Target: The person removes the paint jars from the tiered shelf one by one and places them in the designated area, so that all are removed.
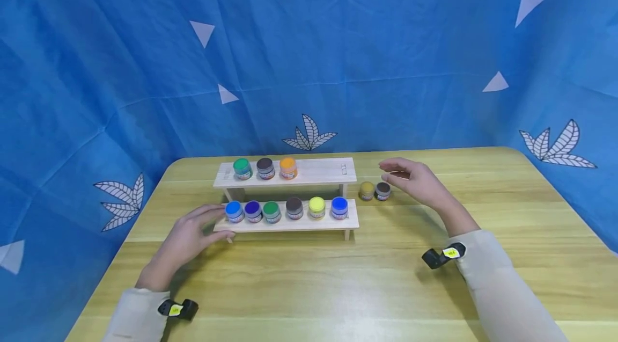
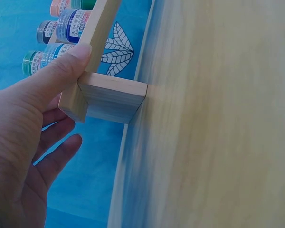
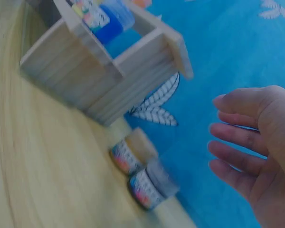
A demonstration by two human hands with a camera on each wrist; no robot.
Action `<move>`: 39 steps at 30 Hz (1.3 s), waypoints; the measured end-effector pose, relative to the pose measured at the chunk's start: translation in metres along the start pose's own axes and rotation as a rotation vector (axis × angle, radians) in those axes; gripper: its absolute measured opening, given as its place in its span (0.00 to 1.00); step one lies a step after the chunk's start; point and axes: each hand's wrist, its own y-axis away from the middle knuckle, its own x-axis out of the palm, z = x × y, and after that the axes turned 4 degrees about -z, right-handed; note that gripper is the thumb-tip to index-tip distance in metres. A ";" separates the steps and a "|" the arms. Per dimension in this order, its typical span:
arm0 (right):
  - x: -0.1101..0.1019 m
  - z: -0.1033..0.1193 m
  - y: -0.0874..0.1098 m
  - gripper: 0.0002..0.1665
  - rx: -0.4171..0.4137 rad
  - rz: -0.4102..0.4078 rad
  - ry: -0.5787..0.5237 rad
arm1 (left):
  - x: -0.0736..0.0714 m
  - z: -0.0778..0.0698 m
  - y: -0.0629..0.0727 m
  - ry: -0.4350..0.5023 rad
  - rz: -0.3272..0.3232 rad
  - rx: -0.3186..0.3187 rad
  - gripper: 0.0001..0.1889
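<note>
My left hand (image 1: 192, 232) holds the left end of the lower board of a two-tier wooden rack (image 1: 289, 225). In the left wrist view the thumb (image 2: 80, 51) presses the board's front edge, with the other fingers behind. Along the lower board stand several small paint jars, from a light blue jar (image 1: 234, 212) to a dark blue jar (image 1: 339, 208). A green jar (image 1: 242, 169), a dark brown jar (image 1: 265, 168) and an orange jar (image 1: 288, 168) occupy the upper tier. My right hand (image 1: 410, 180), holding nothing, hovers beside an ochre jar (image 1: 366, 191) and a dark jar (image 1: 383, 191).
A light wooden table (image 1: 386, 272) carries everything. Behind it hangs a blue cloth (image 1: 386, 63) with white leaf and triangle prints. The ochre and dark jars stand side by side on the tabletop, to the right of the rack.
</note>
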 end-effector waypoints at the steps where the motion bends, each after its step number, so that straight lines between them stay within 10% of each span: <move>1: 0.000 0.003 0.000 0.25 -0.006 -0.006 0.004 | 0.000 0.000 0.000 0.000 0.002 -0.002 0.29; 17: -0.003 0.075 -0.022 0.24 -0.207 0.061 0.123 | -0.003 -0.003 -0.002 -0.003 0.018 -0.023 0.28; 39: 0.043 0.133 -0.055 0.27 -0.300 0.214 0.243 | -0.002 -0.001 0.001 0.005 0.050 -0.027 0.30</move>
